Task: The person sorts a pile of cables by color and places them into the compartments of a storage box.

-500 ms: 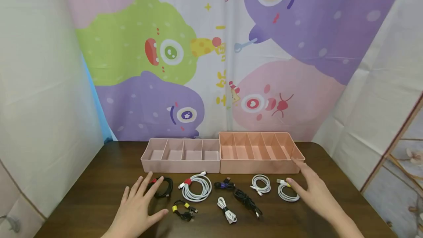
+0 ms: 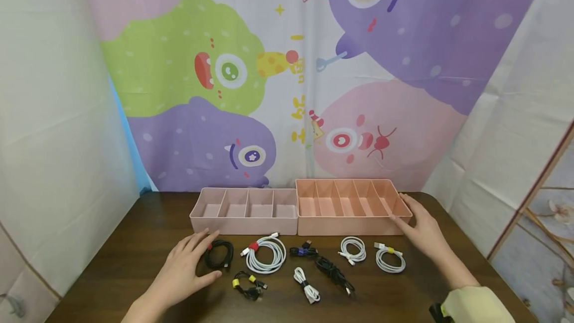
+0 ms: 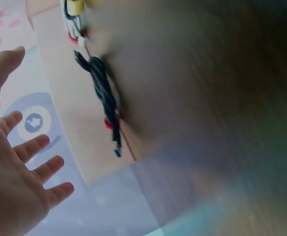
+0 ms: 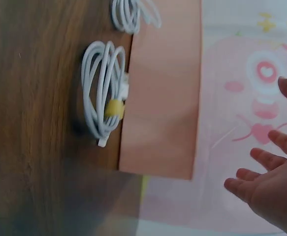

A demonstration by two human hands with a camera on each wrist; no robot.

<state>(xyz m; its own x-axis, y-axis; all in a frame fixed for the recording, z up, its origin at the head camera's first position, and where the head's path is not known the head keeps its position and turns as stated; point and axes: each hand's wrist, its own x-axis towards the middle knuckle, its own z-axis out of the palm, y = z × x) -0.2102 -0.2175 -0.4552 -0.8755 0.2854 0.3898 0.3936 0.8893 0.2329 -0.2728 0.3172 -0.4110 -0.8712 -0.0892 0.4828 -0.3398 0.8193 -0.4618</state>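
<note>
My left hand (image 2: 184,268) hovers over the table's left side with fingers spread, holding nothing. Nearest to it is a coiled black cable (image 2: 230,253) with a red tie, partly behind the fingertips. My right hand (image 2: 421,228) is at the right end of the peach divided box (image 2: 354,226), thumb by its front corner; contact I cannot tell. In the right wrist view its fingers are loosely bent and hold nothing, and a white cable (image 4: 103,86) with a yellow tie lies by the box. The left wrist view shows the black cable (image 3: 104,88) lengthwise.
A pale mauve divided box (image 2: 244,226) adjoins the peach one. Before them lie a white cable with a red tie (image 2: 283,253), a black bundle (image 2: 334,274), a white bundle (image 2: 309,290) and several more cables. A cartoon curtain (image 2: 296,163) hangs behind the table.
The right hand has moved back and up, from above the yellow-tied white cable to the peach box's right end. The left hand has shifted slightly left, its fingers closer together.
</note>
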